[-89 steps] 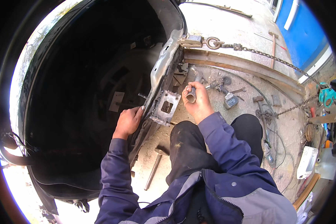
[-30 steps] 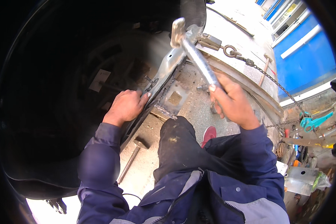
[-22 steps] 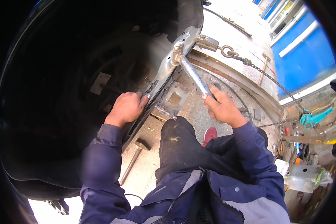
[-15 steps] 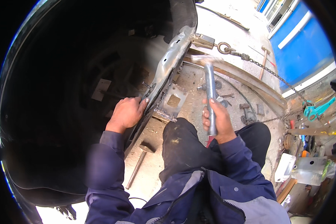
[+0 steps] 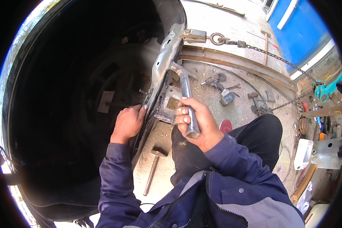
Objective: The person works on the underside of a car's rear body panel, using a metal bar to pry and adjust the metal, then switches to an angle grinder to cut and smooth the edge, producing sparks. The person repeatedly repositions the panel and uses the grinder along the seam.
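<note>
A dark vehicle body with a bare-metal flange along its edge stands at my left. My left hand is closed over the lower part of that edge, thumb toward the rim. In my right hand is a hammer with a metal tube handle, its head up against or very near the flange's outer side. Below the flange lies a plate with a square hole, partly behind the hammer. A clamp bites the flange's upper end and joins a chain.
The chain runs right to a teal chain puller. A steel beam crosses the floor. Beyond my right hand lie a cordless grinder, a wrench and a small hammer. Another hammer lies near my left forearm.
My right hand has swung the hammer left, bringing its head from over the beam to the flange. My left hand stays on the edge. The whole view has shifted slightly.
</note>
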`<move>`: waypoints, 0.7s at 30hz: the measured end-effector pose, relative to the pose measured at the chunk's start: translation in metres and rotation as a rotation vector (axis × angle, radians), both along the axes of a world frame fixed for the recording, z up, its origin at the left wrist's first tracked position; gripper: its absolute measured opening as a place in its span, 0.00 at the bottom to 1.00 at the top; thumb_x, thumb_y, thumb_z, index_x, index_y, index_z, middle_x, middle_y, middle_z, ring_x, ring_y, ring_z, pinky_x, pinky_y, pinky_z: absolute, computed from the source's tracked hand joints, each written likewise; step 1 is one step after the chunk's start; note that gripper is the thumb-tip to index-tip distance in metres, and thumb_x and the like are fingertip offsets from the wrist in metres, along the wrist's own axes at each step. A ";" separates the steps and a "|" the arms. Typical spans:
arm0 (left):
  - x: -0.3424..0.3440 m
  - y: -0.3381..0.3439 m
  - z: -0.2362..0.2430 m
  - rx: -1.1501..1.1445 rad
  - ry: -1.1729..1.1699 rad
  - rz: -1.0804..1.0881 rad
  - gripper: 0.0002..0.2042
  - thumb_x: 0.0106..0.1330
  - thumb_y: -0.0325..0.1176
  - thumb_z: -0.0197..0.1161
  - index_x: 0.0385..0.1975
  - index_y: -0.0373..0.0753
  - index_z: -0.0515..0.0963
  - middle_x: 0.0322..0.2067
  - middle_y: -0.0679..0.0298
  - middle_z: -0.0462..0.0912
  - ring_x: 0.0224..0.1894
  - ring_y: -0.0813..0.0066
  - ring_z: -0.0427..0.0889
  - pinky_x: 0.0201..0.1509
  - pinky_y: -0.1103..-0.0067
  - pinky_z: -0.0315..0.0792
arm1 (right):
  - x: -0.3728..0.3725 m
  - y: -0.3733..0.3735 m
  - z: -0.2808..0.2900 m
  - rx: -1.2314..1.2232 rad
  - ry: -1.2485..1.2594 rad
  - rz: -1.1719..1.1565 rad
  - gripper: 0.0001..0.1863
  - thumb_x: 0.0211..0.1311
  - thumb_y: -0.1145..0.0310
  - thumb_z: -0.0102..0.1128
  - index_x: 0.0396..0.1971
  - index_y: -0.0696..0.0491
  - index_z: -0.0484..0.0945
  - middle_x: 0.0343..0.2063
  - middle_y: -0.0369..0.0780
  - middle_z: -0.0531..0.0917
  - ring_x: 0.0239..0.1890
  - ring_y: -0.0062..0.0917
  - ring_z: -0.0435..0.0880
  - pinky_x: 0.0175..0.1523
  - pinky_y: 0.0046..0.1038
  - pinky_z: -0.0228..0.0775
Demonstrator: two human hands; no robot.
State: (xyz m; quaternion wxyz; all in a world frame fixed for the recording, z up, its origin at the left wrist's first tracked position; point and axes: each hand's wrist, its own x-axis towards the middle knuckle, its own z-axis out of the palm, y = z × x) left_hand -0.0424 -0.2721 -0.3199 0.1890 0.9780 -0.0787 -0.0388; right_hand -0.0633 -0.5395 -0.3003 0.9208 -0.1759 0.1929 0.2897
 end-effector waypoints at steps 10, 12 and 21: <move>0.002 0.003 -0.003 0.030 0.010 0.002 0.23 0.84 0.48 0.49 0.41 0.36 0.85 0.36 0.40 0.85 0.45 0.33 0.82 0.49 0.49 0.76 | 0.012 -0.016 -0.001 -0.233 0.210 -0.626 0.08 0.80 0.64 0.55 0.39 0.52 0.70 0.26 0.36 0.77 0.29 0.25 0.81 0.41 0.35 0.83; 0.001 0.002 -0.003 0.030 0.012 0.006 0.23 0.84 0.48 0.49 0.42 0.36 0.85 0.36 0.40 0.85 0.45 0.33 0.83 0.49 0.49 0.76 | 0.010 -0.005 0.002 -0.230 0.174 -0.566 0.09 0.80 0.64 0.54 0.39 0.52 0.70 0.27 0.37 0.79 0.28 0.28 0.81 0.41 0.36 0.84; 0.000 -0.001 -0.001 -0.018 -0.022 0.010 0.23 0.82 0.47 0.51 0.34 0.34 0.82 0.35 0.40 0.86 0.43 0.33 0.83 0.49 0.47 0.75 | 0.010 -0.018 -0.033 0.040 0.097 -0.100 0.08 0.74 0.65 0.63 0.39 0.50 0.72 0.25 0.31 0.76 0.20 0.17 0.76 0.22 0.25 0.74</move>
